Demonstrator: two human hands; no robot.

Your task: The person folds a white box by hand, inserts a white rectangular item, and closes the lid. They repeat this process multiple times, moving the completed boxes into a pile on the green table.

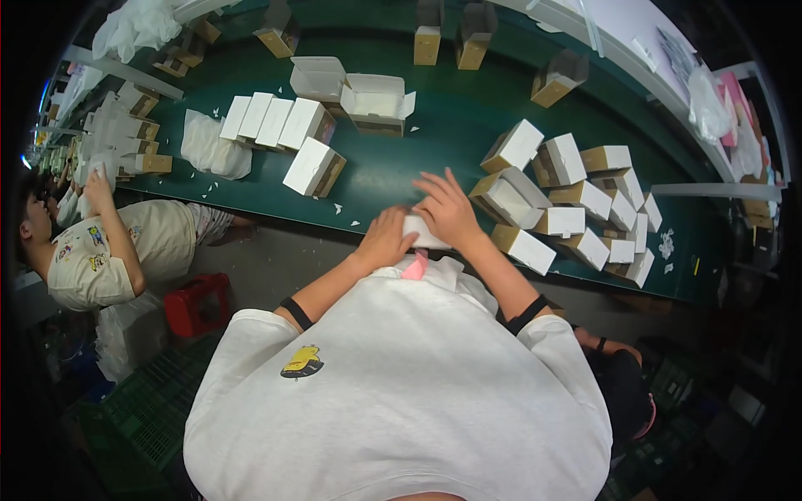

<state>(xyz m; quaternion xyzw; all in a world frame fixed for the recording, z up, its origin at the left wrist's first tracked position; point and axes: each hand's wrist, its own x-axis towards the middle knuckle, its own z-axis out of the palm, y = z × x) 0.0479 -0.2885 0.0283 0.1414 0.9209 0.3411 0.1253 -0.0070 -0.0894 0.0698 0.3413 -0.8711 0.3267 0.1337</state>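
Holds a small white item at the near edge of the green table, just in front of the white shirt. Curls the left hand closed around the item's left end, with thumb laid against it. Fans the upper fingers of the right hand wide and clear, with thumb touching the item; cannot tell any grip by the lower ones. Shows a pink piece just below, near an open box to the right.
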